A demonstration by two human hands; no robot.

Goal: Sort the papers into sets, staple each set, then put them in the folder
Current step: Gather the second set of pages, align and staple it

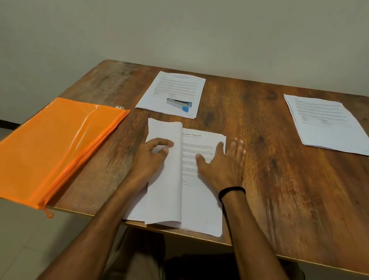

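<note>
At the table's near edge, left hand pinches turned-back sheets of the paper stack; right hand, apparently flat, pins it. A slip could mix sets.

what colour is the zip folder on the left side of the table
Orange: the zip folder is translucent orange with a matching orange zip pull, seen in the head view.
</note>
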